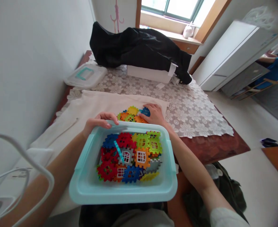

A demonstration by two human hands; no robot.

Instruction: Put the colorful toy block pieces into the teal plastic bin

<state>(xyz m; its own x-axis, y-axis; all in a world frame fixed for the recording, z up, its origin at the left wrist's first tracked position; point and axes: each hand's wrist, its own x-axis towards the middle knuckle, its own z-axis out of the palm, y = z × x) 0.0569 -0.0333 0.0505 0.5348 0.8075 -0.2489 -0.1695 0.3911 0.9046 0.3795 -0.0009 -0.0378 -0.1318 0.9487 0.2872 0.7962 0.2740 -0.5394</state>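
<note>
A light-blue plastic box (123,197) is held tilted at the near edge of the table. Inside it lie several toothed plastic building blocks, among them an orange block with a white window (142,157), a red block (107,170) and a turquoise strip (119,151). My left hand (101,120) is closed on the far left rim of this box. Beyond the far rim, a small pile of loose blocks (130,114) rests on the cream cloth. My right hand (154,114) reaches over the pile's right side, thumb and fingers bent round a blue block (145,111).
A translucent lid (85,75) lies at the back left of the lace tablecloth (190,110). Black fabric (141,47) covers a white box behind. A white cable (44,176) loops at lower left. Another person in blue (274,71) is at the far right.
</note>
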